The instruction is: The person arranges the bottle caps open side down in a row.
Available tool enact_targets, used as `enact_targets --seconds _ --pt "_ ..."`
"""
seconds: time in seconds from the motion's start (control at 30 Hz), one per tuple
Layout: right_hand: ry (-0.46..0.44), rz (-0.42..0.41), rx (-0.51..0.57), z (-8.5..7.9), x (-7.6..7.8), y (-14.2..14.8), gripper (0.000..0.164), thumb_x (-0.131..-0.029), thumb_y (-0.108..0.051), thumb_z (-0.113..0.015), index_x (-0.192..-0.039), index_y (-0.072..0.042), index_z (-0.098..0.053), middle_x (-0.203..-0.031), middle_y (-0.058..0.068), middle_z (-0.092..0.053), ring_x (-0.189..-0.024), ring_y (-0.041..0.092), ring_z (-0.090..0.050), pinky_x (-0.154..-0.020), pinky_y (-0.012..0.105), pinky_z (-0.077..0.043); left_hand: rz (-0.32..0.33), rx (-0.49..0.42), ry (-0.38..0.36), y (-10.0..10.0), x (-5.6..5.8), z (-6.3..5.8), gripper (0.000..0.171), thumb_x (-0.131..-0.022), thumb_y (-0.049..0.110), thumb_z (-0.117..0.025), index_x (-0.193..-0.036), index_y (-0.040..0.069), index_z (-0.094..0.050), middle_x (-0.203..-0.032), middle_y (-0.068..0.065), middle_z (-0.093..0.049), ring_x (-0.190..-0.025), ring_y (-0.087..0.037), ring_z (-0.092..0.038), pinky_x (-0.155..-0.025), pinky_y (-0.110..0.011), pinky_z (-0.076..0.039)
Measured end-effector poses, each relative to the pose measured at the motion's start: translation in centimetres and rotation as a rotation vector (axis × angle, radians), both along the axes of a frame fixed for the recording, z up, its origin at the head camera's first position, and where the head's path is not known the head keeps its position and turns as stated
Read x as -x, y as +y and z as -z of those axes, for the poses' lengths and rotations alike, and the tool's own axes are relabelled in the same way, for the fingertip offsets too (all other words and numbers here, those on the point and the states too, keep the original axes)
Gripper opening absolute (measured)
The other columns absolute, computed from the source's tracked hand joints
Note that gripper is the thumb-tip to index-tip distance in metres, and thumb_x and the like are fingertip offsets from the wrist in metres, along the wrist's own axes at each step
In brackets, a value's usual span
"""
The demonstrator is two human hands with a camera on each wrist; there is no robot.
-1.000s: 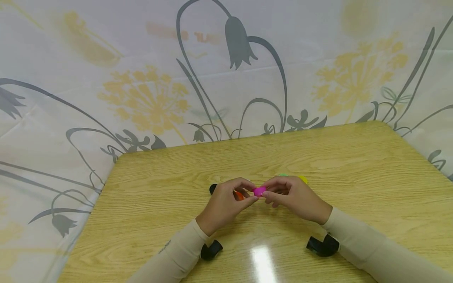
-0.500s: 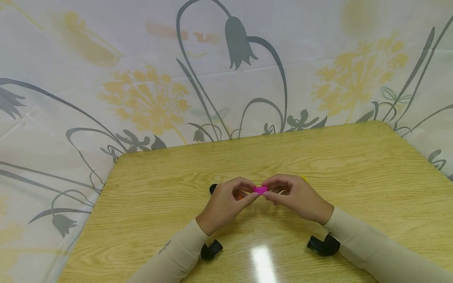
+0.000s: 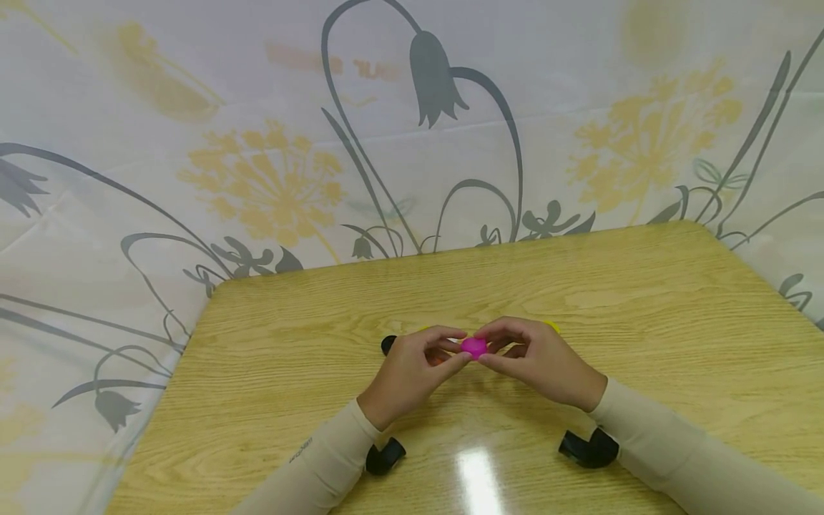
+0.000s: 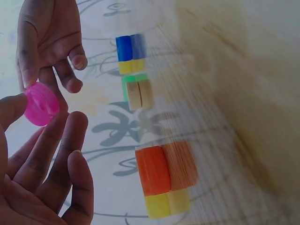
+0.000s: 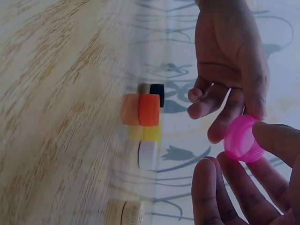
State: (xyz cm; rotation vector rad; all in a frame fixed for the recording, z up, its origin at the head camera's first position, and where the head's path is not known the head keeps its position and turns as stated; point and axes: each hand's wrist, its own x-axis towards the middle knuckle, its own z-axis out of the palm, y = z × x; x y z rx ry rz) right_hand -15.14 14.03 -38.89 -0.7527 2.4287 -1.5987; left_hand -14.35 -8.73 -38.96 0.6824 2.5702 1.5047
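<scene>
Above the wood-grained table (image 3: 644,322), my left hand (image 3: 408,368) and right hand (image 3: 548,363) pinch 1 pink cap (image 3: 474,348), thumbs and fingertips parted by its width. Glare (image 3: 478,481) whitens the near wood; a pale, flower-printed backdrop (image 3: 399,150) stands beyond the far edge.

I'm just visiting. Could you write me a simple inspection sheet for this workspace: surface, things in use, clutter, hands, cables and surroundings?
Surface: wood-grain table with a bright glare patch near the front.
Things in use: pink cap, held above the table, its ribbed rim visible.
Clutter: other small cap-like pieces, including orange, yellow, blue, green, white and black.
Hands: left hand and right hand both pinch the pink cap.
Cables: nothing seen.
Surroundings: flower-patterned backdrop behind the table; a black fitting beside the right sleeve, another beside the left.
</scene>
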Motion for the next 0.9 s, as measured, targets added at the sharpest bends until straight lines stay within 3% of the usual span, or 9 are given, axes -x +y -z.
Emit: enact_targets --seconds 0.5,0.9 --pt "0.019 0.001 0.011 0.26 0.10 -0.12 0.028 -0.091 -0.020 -0.075 -0.117 -0.011 -0.068 -0.109 0.003 -0.072 -0.094 0.010 -0.069 -0.075 0.028 -0.059 0.000 0.020 0.019 -0.04 -0.04 -0.19 0.031 -0.093 0.030 -0.072 -0.121 0.016 -0.070 -0.106 0.003 -0.076 -0.086 -0.004 -0.072 -0.076 -0.023 -0.056" --pt "0.024 -0.020 -0.018 0.18 -0.07 -0.81 0.027 -0.091 -0.023 -0.074 -0.117 -0.015 -0.070 -0.109 0.001 -0.072 -0.094 0.010 -0.068 -0.077 0.028 -0.059 -0.014 0.020 0.035 -0.72 -0.39 -0.24 0.031 -0.091 0.031 -0.074 -0.117 0.015 -0.071 -0.104 0.005 -0.077 -0.085 -0.004 -0.072 -0.076 -0.022 -0.057"
